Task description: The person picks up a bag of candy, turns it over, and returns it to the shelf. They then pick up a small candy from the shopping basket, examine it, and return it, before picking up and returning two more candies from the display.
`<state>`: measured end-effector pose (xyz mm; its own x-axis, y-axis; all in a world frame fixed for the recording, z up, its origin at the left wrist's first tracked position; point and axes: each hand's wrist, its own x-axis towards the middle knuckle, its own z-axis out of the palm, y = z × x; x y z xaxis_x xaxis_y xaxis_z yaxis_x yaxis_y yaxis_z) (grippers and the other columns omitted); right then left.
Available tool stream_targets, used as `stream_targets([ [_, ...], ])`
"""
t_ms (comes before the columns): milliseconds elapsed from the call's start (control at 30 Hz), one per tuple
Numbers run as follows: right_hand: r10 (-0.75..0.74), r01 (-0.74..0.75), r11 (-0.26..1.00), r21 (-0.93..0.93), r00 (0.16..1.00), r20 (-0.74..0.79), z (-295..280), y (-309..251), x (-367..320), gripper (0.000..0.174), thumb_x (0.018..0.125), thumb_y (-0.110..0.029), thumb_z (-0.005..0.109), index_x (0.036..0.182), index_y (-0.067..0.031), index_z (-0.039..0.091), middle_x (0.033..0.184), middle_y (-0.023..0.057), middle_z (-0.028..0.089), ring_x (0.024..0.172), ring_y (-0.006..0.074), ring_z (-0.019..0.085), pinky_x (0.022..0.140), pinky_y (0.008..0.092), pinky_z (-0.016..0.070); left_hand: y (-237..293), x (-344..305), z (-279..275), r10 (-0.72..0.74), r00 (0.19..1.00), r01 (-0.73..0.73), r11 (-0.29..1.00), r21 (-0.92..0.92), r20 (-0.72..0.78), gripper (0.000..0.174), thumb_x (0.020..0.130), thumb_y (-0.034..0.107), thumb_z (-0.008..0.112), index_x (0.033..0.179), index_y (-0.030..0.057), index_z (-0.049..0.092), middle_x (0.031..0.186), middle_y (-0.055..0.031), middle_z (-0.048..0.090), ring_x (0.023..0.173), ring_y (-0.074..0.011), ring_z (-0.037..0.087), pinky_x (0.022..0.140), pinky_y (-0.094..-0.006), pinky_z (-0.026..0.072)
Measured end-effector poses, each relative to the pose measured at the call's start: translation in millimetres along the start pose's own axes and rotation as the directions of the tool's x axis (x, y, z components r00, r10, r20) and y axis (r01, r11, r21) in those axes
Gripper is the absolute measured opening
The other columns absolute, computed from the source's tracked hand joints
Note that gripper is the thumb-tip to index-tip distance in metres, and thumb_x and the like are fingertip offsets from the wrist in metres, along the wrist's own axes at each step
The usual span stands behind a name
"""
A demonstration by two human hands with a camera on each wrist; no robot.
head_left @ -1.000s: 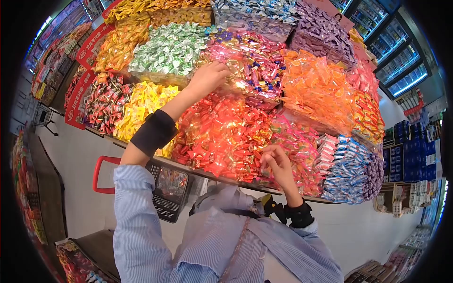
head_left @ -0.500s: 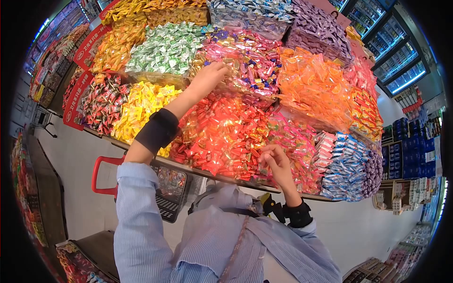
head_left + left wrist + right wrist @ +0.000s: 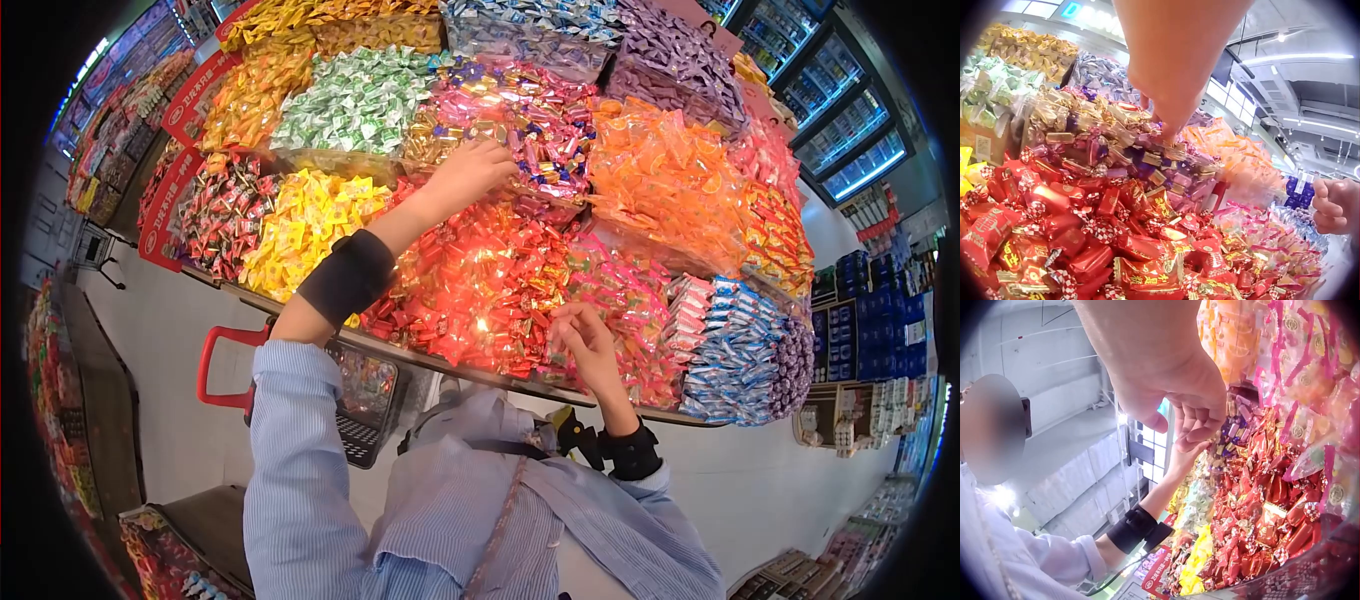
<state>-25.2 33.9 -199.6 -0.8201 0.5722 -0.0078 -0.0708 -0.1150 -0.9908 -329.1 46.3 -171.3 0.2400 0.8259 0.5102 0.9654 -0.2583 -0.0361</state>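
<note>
My left hand (image 3: 475,170) reaches over the bin of gold, pink and purple twist-wrapped candies (image 3: 550,150), palm down with its fingers pointing right. In the left wrist view its fingertips meet the tops of those candies (image 3: 1141,153); nothing shows in its grasp, though the finger undersides are hidden. Lower right, my right hand (image 3: 587,342) hovers at the border between the red-wrapped candies (image 3: 470,270) and the clear pink-edged packets (image 3: 620,290). Its fingers (image 3: 1200,422) curl loosely with nothing between them in the right wrist view.
Around these bins lie yellow packets (image 3: 310,225), green-white packets (image 3: 350,105), orange packets (image 3: 665,180) and blue-white sticks (image 3: 740,340). Below the display's left front edge sits a dark basket (image 3: 362,440) with a red handle (image 3: 208,370). Fridges (image 3: 835,100) stand far right.
My left hand has shifted right across the gold and pink candies, uncovering more gold ones behind it. My right hand stays almost where it was.
</note>
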Motion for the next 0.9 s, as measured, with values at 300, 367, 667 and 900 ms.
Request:
stream_targets([
  [300, 0.015, -0.015, 1.000, 0.006, 1.000, 0.006, 0.9, 1.6, 1.3, 0.014, 0.086, -0.012, 0.047, 0.097, -0.0031, 0.047, 0.074, 0.0033, 0.052, 0.063, 0.0074, 0.048, 0.058, 0.0207, 0.0381, -0.9, 12.1, 12.2, -0.116, 0.993, 0.116, 0.993, -0.023, -0.001, 0.020, 0.070, 0.009, 0.053, 0.090, 0.0072, 0.053, 0.086, -0.0065, 0.051, 0.085, -0.0242, 0.050, 0.074, -0.0351, 0.0381],
  [367, 0.013, -0.013, 1.000, -0.004, 1.000, 0.008, 1.9, 1.6, 1.7, 0.014, 0.086, -0.012, 0.046, 0.097, -0.0032, 0.047, 0.074, 0.0032, 0.052, 0.063, 0.0074, 0.048, 0.058, 0.0207, 0.0381, 0.1, 12.6, 10.7, -0.128, 0.992, 0.129, 0.990, -0.062, 0.008, 0.021, 0.070, 0.010, 0.056, 0.091, 0.0057, 0.053, 0.086, -0.0080, 0.051, 0.085, -0.0267, 0.050, 0.073, -0.0367, 0.0394],
  [667, 0.009, -0.009, 1.000, -0.005, 1.000, 0.013, 1.1, 1.5, 2.3, 0.014, 0.087, -0.012, 0.046, 0.098, -0.0031, 0.047, 0.074, 0.0033, 0.052, 0.063, 0.0074, 0.048, 0.058, 0.0207, 0.0381, -2.4, 8.4, 2.0, -0.158, 0.985, 0.165, 0.977, -0.135, 0.063, 0.019, 0.073, 0.010, 0.055, 0.091, 0.0046, 0.053, 0.086, -0.0096, 0.052, 0.084, -0.0286, 0.050, 0.072, -0.0371, 0.0407],
  [900, -0.001, 0.001, 1.000, 0.008, 1.000, 0.017, -1.4, 3.6, 1.0, 0.014, 0.087, -0.011, 0.045, 0.099, -0.0028, 0.047, 0.074, 0.0037, 0.052, 0.063, 0.0077, 0.048, 0.058, 0.0208, 0.0383, 6.5, 7.5, -13.9, -0.168, 0.980, 0.158, 0.983, -0.096, -0.103, 0.020, 0.072, 0.012, 0.054, 0.091, 0.0064, 0.053, 0.085, -0.0084, 0.052, 0.085, -0.0269, 0.050, 0.072, -0.0364, 0.0410],
])
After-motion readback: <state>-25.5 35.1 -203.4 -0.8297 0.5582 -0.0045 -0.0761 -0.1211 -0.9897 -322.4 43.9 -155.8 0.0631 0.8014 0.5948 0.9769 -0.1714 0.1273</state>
